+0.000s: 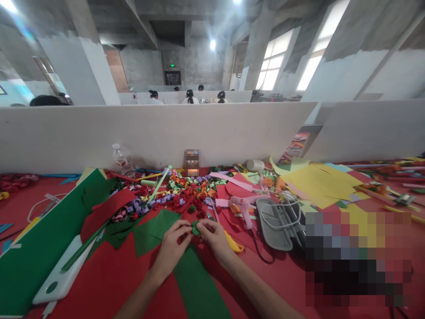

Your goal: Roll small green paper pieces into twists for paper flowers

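Between the fingertips of both hands is a small folded piece of green paper (195, 228). My left hand (174, 243) pinches its left side, thumb and forefinger closed together. From the other side my right hand (214, 237) grips it in the same way. Under my wrists runs a long green paper strip (199, 283) on the red tabletop. A larger green sheet (156, 230) lies just left of my left hand. Beside my right hand is a yellow-handled tool (234, 243), partly hidden by the hand.
A pink glue gun (244, 210) and a grey tray (274, 226) with a white cord lie to the right. Colourful paper chains (186, 188) spread behind my hands. A white power strip (63, 272), green board (56, 235) and plastic bottle (121, 161) are leftward. A white partition (159, 133) stands behind.
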`<move>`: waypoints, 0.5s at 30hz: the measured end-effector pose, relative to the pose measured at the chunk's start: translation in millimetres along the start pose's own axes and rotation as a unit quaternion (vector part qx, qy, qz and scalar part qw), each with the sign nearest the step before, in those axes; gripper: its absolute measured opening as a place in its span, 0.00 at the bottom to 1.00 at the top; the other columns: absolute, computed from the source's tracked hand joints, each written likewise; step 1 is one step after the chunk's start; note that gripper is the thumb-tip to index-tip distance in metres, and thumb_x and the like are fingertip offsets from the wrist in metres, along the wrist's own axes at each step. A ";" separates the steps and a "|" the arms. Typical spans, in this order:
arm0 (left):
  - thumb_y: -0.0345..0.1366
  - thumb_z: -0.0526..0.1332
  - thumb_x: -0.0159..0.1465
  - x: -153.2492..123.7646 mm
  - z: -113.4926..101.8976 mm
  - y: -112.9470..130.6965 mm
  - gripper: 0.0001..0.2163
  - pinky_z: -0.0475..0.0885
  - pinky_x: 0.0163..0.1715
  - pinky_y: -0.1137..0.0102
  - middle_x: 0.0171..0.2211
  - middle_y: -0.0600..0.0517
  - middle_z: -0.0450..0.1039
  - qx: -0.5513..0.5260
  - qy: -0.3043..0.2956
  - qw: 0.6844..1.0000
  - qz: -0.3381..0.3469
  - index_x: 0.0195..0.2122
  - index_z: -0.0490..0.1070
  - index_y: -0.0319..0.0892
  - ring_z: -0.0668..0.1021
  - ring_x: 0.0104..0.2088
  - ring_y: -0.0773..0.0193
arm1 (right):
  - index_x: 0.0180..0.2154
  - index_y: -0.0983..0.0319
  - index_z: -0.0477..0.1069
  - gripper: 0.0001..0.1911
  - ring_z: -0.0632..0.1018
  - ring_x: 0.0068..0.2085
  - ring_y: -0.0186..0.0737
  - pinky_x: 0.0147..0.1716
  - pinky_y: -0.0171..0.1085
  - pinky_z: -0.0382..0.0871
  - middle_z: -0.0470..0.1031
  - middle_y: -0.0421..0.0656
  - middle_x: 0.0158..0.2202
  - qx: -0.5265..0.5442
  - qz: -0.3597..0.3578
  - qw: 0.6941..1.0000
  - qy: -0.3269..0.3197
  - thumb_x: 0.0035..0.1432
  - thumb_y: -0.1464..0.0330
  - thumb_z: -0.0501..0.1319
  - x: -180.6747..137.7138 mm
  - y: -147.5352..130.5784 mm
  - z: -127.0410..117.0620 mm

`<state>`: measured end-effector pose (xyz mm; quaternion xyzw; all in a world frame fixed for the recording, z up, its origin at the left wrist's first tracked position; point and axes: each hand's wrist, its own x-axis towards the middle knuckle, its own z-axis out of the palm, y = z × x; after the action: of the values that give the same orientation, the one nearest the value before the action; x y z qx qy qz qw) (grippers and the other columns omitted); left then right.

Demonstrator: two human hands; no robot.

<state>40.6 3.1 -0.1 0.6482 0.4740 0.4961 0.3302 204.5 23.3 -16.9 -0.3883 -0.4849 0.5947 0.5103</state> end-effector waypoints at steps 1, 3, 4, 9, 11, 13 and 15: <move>0.33 0.63 0.58 0.1 0.5 -1.7 0.06 0.70 0.44 0.66 0.40 0.47 0.76 -0.001 -0.005 1.000 -0.008 0.33 0.80 0.46 0.77 0.42 0.55 | 0.30 0.64 0.74 0.18 0.69 0.22 0.30 0.23 0.30 0.64 0.70 0.37 0.23 -0.005 0.000 1.000 0.001 0.53 0.55 0.67 -0.2 0.2 0.6; 0.33 0.63 0.58 0.4 1.3 -4.8 0.05 0.71 0.40 0.67 0.40 0.46 0.75 -0.021 -0.019 0.999 -0.036 0.31 0.80 0.44 0.77 0.41 0.56 | 0.29 0.65 0.74 0.18 0.69 0.22 0.30 0.23 0.30 0.64 0.69 0.37 0.21 -0.016 -0.004 1.000 0.004 0.52 0.54 0.67 -0.4 0.3 1.8; 0.33 0.63 0.58 0.6 1.7 -5.9 0.04 0.72 0.38 0.68 0.41 0.45 0.75 -0.040 -0.028 0.997 -0.054 0.31 0.79 0.43 0.77 0.40 0.56 | 0.29 0.65 0.74 0.19 0.69 0.22 0.31 0.22 0.30 0.64 0.69 0.37 0.21 -0.022 -0.005 1.000 0.005 0.52 0.54 0.67 -0.4 0.3 2.4; 0.39 0.65 0.58 1.7 3.3 -7.4 0.09 0.72 0.33 0.70 0.37 0.45 0.77 -0.166 -0.071 0.974 -0.137 0.33 0.80 0.39 0.77 0.34 0.58 | 0.29 0.64 0.74 0.18 0.69 0.21 0.32 0.21 0.31 0.64 0.69 0.38 0.22 -0.070 -0.030 0.997 0.005 0.53 0.54 0.66 0.2 -2.9 3.3; 0.42 0.64 0.59 1.6 3.9 -8.0 0.12 0.72 0.31 0.71 0.34 0.46 0.77 -0.241 -0.069 0.951 -0.179 0.35 0.80 0.39 0.77 0.33 0.59 | 0.29 0.64 0.75 0.16 0.71 0.24 0.33 0.24 0.32 0.66 0.72 0.40 0.27 -0.102 -0.065 0.993 0.009 0.55 0.56 0.65 -0.6 -6.9 3.4; 0.44 0.63 0.60 1.2 4.8 -9.6 0.13 0.72 0.29 0.72 0.31 0.47 0.77 -0.295 -0.062 0.930 -0.210 0.35 0.80 0.38 0.76 0.31 0.62 | 0.29 0.64 0.77 0.14 0.74 0.29 0.36 0.29 0.34 0.69 0.73 0.43 0.31 -0.139 -0.096 0.985 0.016 0.56 0.59 0.64 -2.4 -11.6 4.0; 0.44 0.64 0.59 0.6 6.0 -11.9 0.14 0.71 0.28 0.73 0.29 0.48 0.75 -0.306 -0.055 0.925 -0.220 0.35 0.80 0.37 0.75 0.28 0.64 | 0.31 0.64 0.78 0.13 0.75 0.33 0.38 0.33 0.35 0.70 0.74 0.44 0.33 -0.162 -0.109 0.981 0.011 0.57 0.60 0.63 -4.5 -15.2 5.3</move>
<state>43.0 7.9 -12.3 0.4213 0.4110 0.4958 0.6385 203.8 18.0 -1.1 -0.4173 -0.6085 0.4446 0.5078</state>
